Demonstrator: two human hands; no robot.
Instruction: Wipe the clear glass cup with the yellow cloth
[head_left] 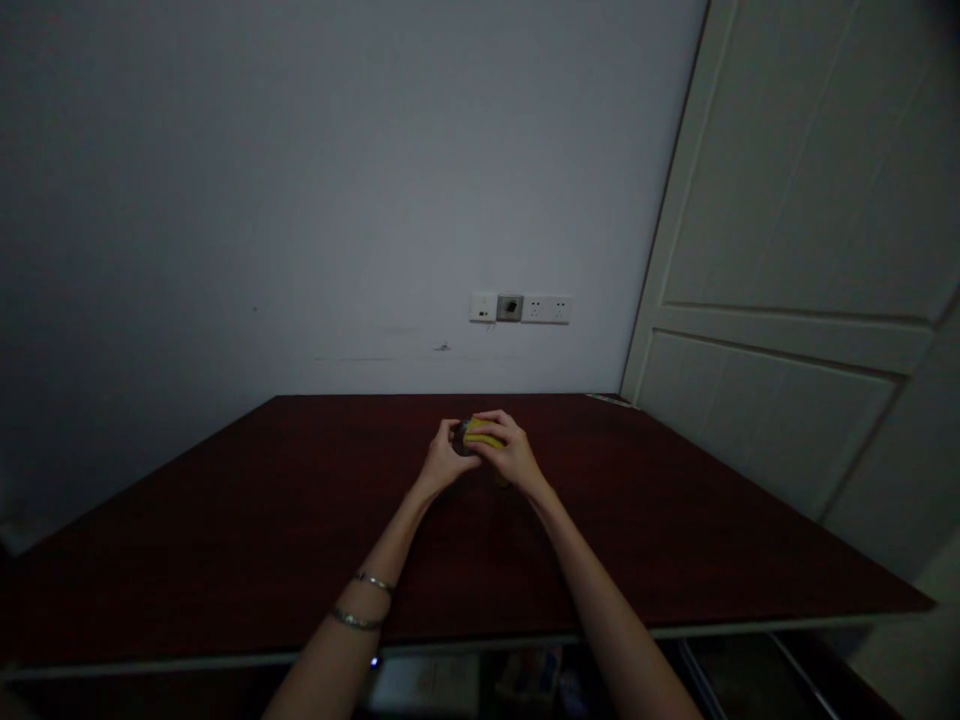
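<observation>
My left hand (445,462) is curled around a small dark, shiny object (458,438) above the middle of the table. Its kind is hard to make out in the dim light, as the fingers cover much of it. With fingers bent over the top and thumb below, my right hand (513,455) grips a yellow sponge-like piece (482,434). The yellow piece lies against the right side of the dark object. Both hands are close together, fingertips pointing inward.
A dark red table (247,520) spreads out to a pale wall (360,200) with a row of sockets (546,309). At the right stands a white panelled door (795,250). Below the table's front edge, a pale box-like thing (424,685) and other items show dimly.
</observation>
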